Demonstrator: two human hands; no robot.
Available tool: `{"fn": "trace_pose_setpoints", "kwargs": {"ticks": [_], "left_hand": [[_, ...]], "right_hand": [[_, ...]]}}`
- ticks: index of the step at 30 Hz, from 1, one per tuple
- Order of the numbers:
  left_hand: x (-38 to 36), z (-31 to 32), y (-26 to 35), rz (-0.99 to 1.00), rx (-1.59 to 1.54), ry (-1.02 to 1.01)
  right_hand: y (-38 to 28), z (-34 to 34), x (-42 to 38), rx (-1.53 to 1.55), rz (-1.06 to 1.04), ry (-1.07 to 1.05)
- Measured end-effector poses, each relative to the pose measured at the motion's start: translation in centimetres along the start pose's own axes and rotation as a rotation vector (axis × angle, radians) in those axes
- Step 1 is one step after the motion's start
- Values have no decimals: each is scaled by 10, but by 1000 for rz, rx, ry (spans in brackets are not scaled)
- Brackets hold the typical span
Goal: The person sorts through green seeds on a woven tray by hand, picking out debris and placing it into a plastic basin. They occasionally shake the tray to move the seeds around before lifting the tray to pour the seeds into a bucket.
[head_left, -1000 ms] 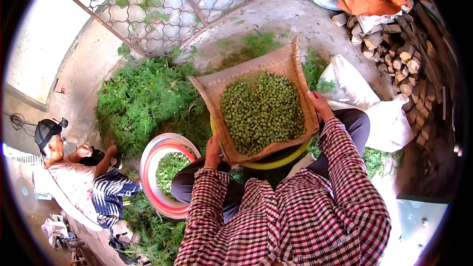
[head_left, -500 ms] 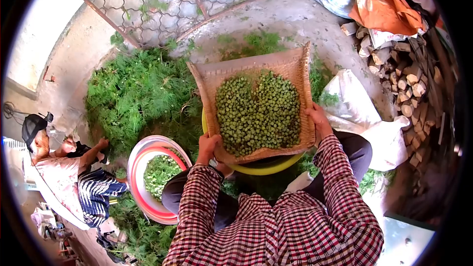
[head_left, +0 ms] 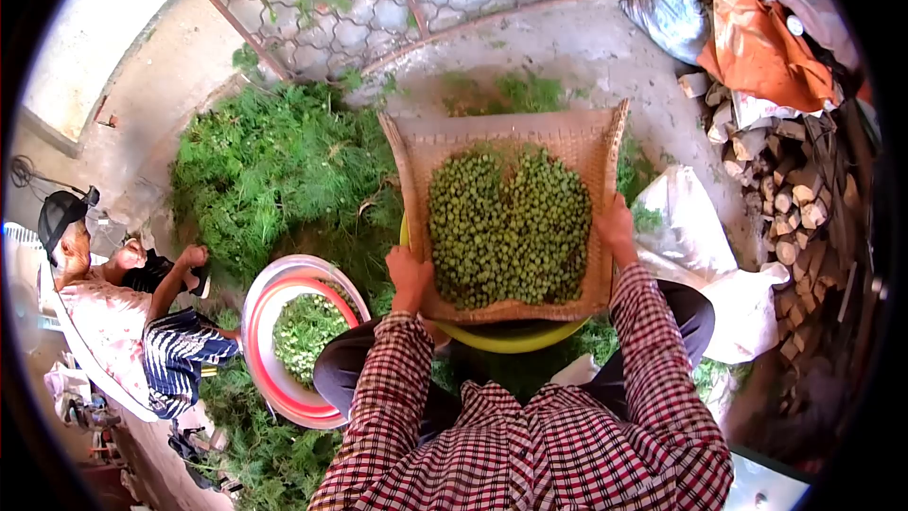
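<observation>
Both my hands hold a woven bamboo winnowing basket [head_left: 511, 126] in front of my knees. A broad heap of small round green seed heads [head_left: 511, 227] lies on it. My left hand [head_left: 410, 279] is wrapped round the basket's near left edge. On the right side, my right hand [head_left: 617, 230] grips the other rim, its fingertips partly hidden. Beneath the basket a yellow tub [head_left: 515, 338] shows only its near and left rim.
Left of my knee stands a red-rimmed basin [head_left: 255, 350] with green bits inside. Feathery green plants [head_left: 274, 170] are piled beyond it. A seated person [head_left: 113, 303] is at far left. White sacks [head_left: 742, 312] and stacked firewood [head_left: 790, 208] lie to the right.
The camera view has shifted, so the surroundings sit a little lower and mostly further right. The basket has turned slightly and looks more level side to side. Both hands keep their grip.
</observation>
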State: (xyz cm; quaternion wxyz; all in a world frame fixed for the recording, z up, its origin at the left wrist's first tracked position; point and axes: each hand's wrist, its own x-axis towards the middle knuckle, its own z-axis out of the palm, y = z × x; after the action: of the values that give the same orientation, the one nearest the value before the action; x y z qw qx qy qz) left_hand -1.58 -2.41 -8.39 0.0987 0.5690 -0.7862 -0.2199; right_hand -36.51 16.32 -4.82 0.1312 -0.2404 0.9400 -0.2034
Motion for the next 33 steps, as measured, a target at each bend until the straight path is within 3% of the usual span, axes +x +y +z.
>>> {"fn": "trace_pose_setpoints", "kwargs": {"ticks": [4, 6, 7, 8, 9, 11, 12, 13, 15, 19, 22, 23, 26, 27, 28, 29, 30, 31, 33], "left_hand": [[-17, -21, 2, -23, -321, 29], [-36, -44, 10, -20, -445, 140], [-51, -62, 19, 107, -423, 301], [-63, -77, 19, 141, -426, 304], [-68, -89, 18, 184, -433, 314], [-68, -92, 11, 167, -323, 294], [-86, -86, 1, 149, -222, 261], [-101, -83, -5, 144, -255, 215], [-121, -77, -19, 72, -235, 159], [-139, -93, -17, 21, -311, 68], [-137, -101, -12, 58, -354, 197], [-132, -100, -13, 103, -403, 274], [-119, -96, -13, 194, -490, 356], [-123, -93, -16, 228, -519, 351], [-129, -103, 2, 87, -427, 238], [-137, -98, -5, 76, -442, 247], [-142, -92, -12, 88, -376, 221], [-152, -87, -19, 92, -303, 183], [-161, -92, -21, 57, -305, 167]], "right_hand": [[4, -21, -35, 100, -109, 154], [-7, -49, -51, 111, -101, 212], [-10, -63, -63, 74, -66, 209], [-6, -73, -81, 178, -263, 350], [-2, -79, -87, 406, -339, 330], [19, -46, -80, -49, -134, 347], [38, -28, -80, -190, -307, 261], [86, 42, -64, -555, -495, 783], [38, -22, -132, 78, -207, 202], [36, -27, -155, 144, -205, 154], [16, -56, -149, 208, -167, 242], [1, -78, -156, 225, -278, 378], [-20, -118, -158, 353, -391, 396], [-3, -100, -154, 338, -392, 380], [26, -64, -138, 44, -450, 496], [49, -30, -116, -247, -514, 621], [74, 0, -115, -213, -399, 593], [54, -25, -142, -83, -281, 320], [50, -40, -183, 147, -225, 219]]}}
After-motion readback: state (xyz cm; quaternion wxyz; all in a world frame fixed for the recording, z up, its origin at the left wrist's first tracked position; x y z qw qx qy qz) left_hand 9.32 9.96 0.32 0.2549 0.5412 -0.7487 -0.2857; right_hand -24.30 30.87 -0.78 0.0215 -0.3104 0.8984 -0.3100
